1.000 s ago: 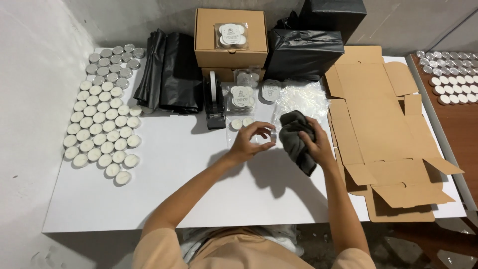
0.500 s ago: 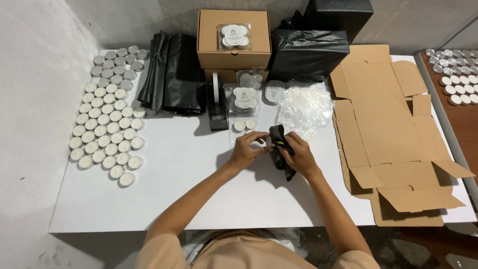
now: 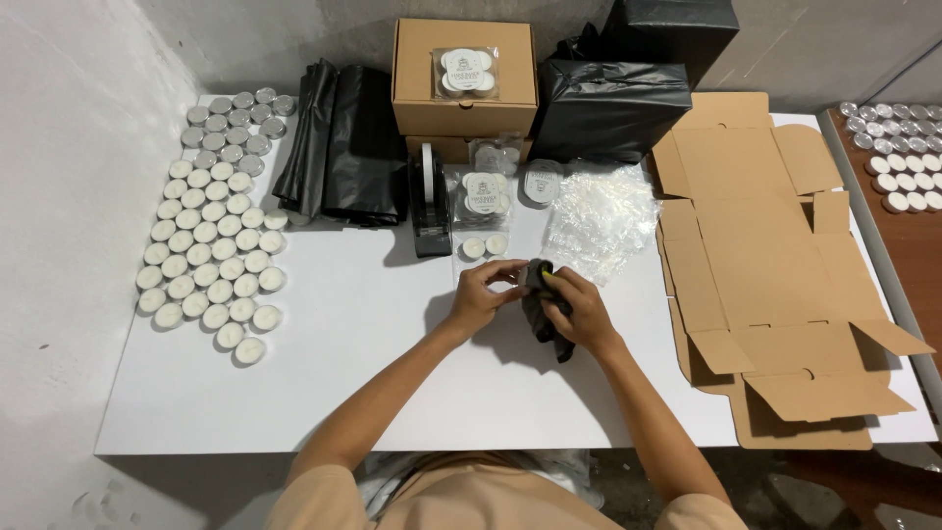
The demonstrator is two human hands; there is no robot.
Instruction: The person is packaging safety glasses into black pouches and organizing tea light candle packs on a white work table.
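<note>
Closed brown cardboard box (image 3: pixel 463 79) at the table's far edge, a clear packet of white tealight candles (image 3: pixel 466 71) lying on its lid. More clear packets of the same candles (image 3: pixel 483 193) stand just in front of the box, next to a black tape dispenser (image 3: pixel 428 202). 2 loose tealights (image 3: pixel 485 246) sit just in front of the packets. Heap of clear plastic bags (image 3: pixel 599 218) to the right of them. Black plastic-wrapped parcels (image 3: pixel 610 106) behind the heap. Folded black plastic sheets (image 3: pixel 345 143) left of the box. Rows of white tealight candles (image 3: pixel 208 261) in metal cups cover the left part of the white table (image 3: pixel 294 383), with silver-topped ones at the far end. Flat unfolded brown cardboard blanks (image 3: pixel 765 255) stacked on the right side. Second batch of tealights (image 3: pixel 898 152) on a brown wooden surface far right.

Both forearms reach in from the bottom edge and meet near the table's centre. Right hand (image 3: pixel 581 309) is clenched around a dark grey crumpled cloth (image 3: pixel 546 314), which hangs below the fist and sits just above the tabletop, close in front of the 2 loose tealights. Left hand (image 3: pixel 483 294) is curled with fingertips pinching at the cloth's upper end, touching the right hand; whatever small item it may pinch is hidden, cannot tell.
</note>
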